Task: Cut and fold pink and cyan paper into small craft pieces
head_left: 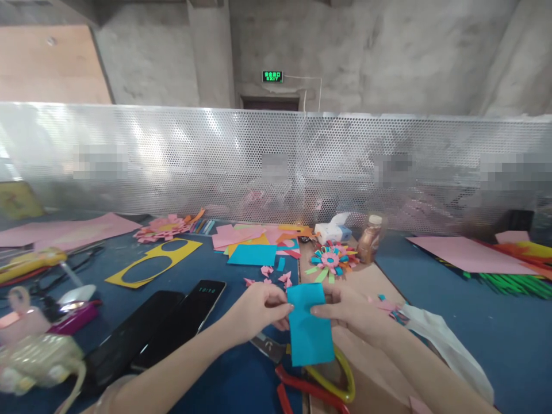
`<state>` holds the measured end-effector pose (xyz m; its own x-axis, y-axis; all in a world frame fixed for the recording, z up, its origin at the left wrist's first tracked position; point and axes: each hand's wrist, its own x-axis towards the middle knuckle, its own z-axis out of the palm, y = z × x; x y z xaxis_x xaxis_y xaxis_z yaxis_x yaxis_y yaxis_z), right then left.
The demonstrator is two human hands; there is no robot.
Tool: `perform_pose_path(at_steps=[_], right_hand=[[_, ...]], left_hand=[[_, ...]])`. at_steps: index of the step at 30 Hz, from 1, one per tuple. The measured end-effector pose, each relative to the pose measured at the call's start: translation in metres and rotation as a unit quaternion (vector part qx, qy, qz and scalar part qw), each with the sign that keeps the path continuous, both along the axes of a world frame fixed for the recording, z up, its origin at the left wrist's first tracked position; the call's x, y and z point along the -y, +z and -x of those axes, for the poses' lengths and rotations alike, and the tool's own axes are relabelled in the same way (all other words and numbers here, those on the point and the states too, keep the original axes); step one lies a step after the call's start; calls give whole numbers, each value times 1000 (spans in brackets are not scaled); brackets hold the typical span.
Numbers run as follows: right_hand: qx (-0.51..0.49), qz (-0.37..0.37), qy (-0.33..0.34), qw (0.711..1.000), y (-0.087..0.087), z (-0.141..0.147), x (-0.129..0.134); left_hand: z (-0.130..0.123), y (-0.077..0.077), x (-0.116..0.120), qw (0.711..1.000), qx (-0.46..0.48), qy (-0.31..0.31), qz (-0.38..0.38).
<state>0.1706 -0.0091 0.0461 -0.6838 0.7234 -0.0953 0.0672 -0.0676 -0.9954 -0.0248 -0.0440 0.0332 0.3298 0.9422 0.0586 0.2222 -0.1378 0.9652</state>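
A blue paper strip (311,339) hangs upright between my two hands above the table's front part. My left hand (264,310) pinches its left edge between thumb and fingers. On the opposite edge, my right hand (347,305) grips the paper the same way, thumb in front. Below the strip lie scissors with red and yellow handles (351,379), partly covered by it. Small folded pink paper pieces (284,279) rest just beyond my left hand. Farther back is a paper flower (330,260) with pink and blue petals.
Two dark phones (181,322) lie left of my left arm. A yellow sheet with round cutouts (150,269), a blue sheet (252,255), a tissue pack (332,230) and a brown bottle (370,241) sit farther back. A perforated metal partition (194,167) stands behind.
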Motion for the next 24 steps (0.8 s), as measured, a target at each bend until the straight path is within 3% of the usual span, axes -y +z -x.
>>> perform_pose_path(at_steps=[8, 14, 19, 24], right_hand=[[-9, 9, 30, 999, -5, 5, 5], [-46, -12, 30, 998, -10, 9, 8], [3, -79, -20, 997, -14, 19, 18], [-24, -23, -58, 998, -22, 26, 21]], left_hand=[[-3, 2, 4, 999, -36, 10, -20], [-7, -1, 3, 984, -82, 95, -129], [-12, -3, 7, 975, -103, 130, -149], [-14, -11, 9, 958, -174, 164, -161]])
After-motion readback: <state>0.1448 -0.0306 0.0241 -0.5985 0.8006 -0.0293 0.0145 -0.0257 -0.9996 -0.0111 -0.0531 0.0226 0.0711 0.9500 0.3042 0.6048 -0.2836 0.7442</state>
